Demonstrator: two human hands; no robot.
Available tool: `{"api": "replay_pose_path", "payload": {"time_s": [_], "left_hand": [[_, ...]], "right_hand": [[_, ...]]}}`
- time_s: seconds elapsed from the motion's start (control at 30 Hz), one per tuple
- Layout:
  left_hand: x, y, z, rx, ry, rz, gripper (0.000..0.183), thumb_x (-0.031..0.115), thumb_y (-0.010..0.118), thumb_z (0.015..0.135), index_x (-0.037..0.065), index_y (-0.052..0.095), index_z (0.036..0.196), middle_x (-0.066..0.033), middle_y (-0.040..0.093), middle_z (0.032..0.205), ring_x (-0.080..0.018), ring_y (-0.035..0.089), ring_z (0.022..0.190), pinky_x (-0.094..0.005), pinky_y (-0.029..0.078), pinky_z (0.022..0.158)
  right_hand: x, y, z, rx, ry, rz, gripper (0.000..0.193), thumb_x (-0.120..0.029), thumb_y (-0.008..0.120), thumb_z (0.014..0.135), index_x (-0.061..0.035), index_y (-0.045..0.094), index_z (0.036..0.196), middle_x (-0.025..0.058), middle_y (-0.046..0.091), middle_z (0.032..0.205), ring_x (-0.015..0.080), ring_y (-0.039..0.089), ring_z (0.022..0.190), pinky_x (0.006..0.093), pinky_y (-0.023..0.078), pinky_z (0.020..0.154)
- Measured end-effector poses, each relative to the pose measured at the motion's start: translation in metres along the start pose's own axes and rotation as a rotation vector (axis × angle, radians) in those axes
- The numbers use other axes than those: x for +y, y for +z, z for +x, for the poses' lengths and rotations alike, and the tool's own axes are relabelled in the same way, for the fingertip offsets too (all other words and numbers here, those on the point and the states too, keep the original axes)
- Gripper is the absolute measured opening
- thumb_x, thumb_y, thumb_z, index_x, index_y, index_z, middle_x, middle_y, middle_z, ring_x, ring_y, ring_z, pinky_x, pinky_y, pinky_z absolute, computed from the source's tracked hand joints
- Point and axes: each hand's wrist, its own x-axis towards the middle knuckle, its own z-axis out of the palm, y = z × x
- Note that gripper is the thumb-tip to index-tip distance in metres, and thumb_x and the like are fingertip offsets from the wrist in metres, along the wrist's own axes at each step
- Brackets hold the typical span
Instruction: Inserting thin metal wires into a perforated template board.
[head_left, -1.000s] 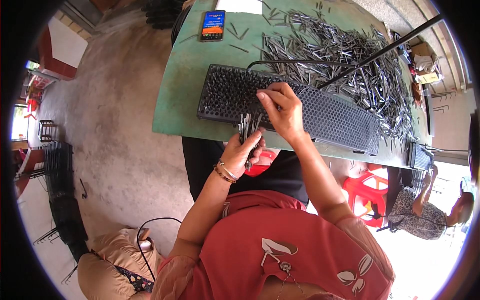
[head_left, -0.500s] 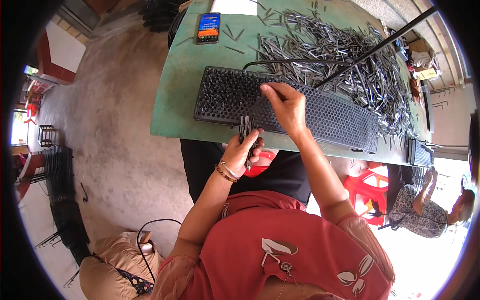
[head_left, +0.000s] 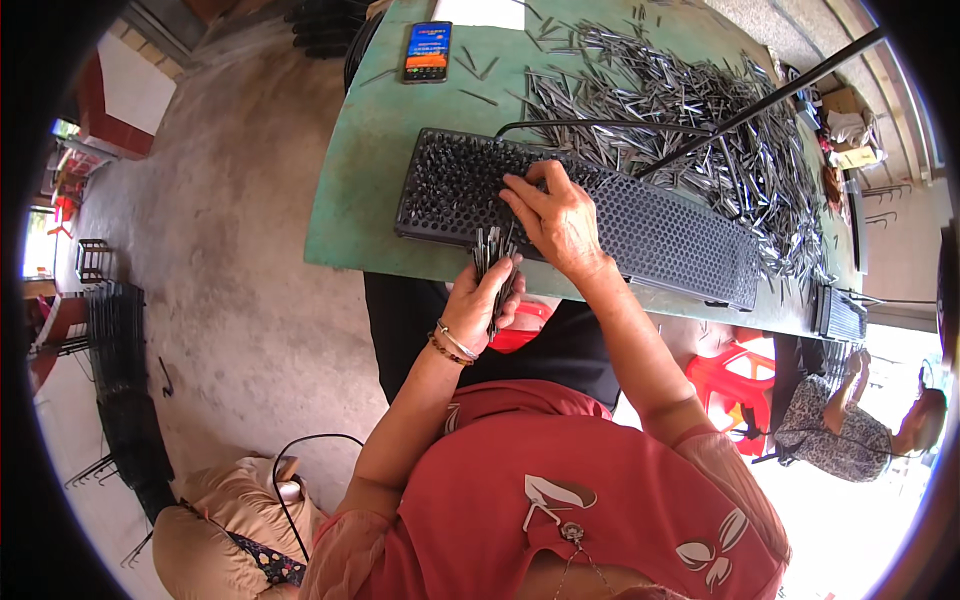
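Observation:
A long black perforated tray (head_left: 660, 225) lies along the near edge of a green table (head_left: 370, 150); its left part is filled with upright thin metal pins. My left hand (head_left: 485, 300) is closed around a bundle of dark metal pins (head_left: 492, 255) just below the tray's near edge. My right hand (head_left: 555, 215) rests on the tray's left-middle part, fingers pinched toward its holes; whether a pin is between them is hidden. A big heap of loose metal pins (head_left: 680, 100) covers the table behind the tray.
A phone (head_left: 427, 50) lies at the table's far left. A long dark rod (head_left: 760, 105) crosses the heap. A second small black tray (head_left: 838, 315) sits at the right. A red stool (head_left: 735, 385) and a seated person (head_left: 840, 425) are at right. A bag (head_left: 230, 520) lies on the concrete floor.
My right hand has shifted slightly left along the tray. The left hand keeps hold of the bundle close under it.

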Motion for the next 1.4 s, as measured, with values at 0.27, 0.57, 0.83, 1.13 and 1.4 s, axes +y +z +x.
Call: {"api": "replay_pose_path", "payload": {"time_s": [0.27,0.57,0.83,1.13,1.4], "left_hand": [[0.004,0.002,-0.003,0.009,0.034,0.026,0.024,0.025,0.056,0.094,0.004,0.055,0.105,-0.0027,0.056,0.075,-0.0049,0.044,0.05,-0.0185,0.031,0.039],[-0.001,-0.004,-0.005,0.028,0.048,0.009,0.024,0.025,0.055,0.094,0.006,0.053,0.109,-0.002,0.056,0.076,-0.0043,0.043,0.049,-0.0181,0.03,0.039],[-0.004,-0.004,-0.006,0.035,0.054,0.065,0.027,0.026,0.057,0.093,0.007,0.053,0.112,-0.002,0.056,0.077,-0.0042,0.044,0.05,-0.0178,0.031,0.039],[-0.008,-0.003,-0.01,0.029,0.064,0.104,0.027,0.026,0.057,0.093,0.006,0.054,0.111,-0.0021,0.056,0.077,-0.0044,0.044,0.05,-0.0177,0.031,0.039],[-0.011,-0.005,-0.014,0.062,0.059,0.078,0.023,0.025,0.056,0.093,0.007,0.053,0.108,-0.0033,0.055,0.073,-0.0064,0.045,0.05,-0.0189,0.032,0.038]], "right_hand": [[-0.006,0.0,0.0,-0.016,0.002,-0.089,0.019,-0.016,0.068,0.081,-0.008,0.068,0.098,0.0076,0.057,0.089,0.0253,0.061,0.067,0.0348,0.05,0.06],[-0.001,0.005,-0.005,0.043,0.151,0.088,0.017,-0.016,0.069,0.081,-0.0071,0.069,0.096,0.0071,0.058,0.089,0.0251,0.061,0.066,0.0348,0.05,0.059],[0.011,-0.004,0.003,-0.066,-0.052,0.087,0.019,-0.015,0.066,0.082,-0.0072,0.068,0.1,0.0074,0.056,0.09,0.0245,0.061,0.07,0.0345,0.05,0.062],[0.013,-0.006,0.005,-0.125,-0.041,0.146,0.016,-0.012,0.064,0.083,-0.0052,0.068,0.098,0.0091,0.057,0.091,0.0257,0.061,0.073,0.0348,0.05,0.065],[0.014,-0.025,0.021,0.083,0.064,0.259,0.015,-0.011,0.061,0.086,0.0011,0.066,0.094,0.012,0.06,0.084,0.025,0.059,0.069,0.0321,0.047,0.063]]}}
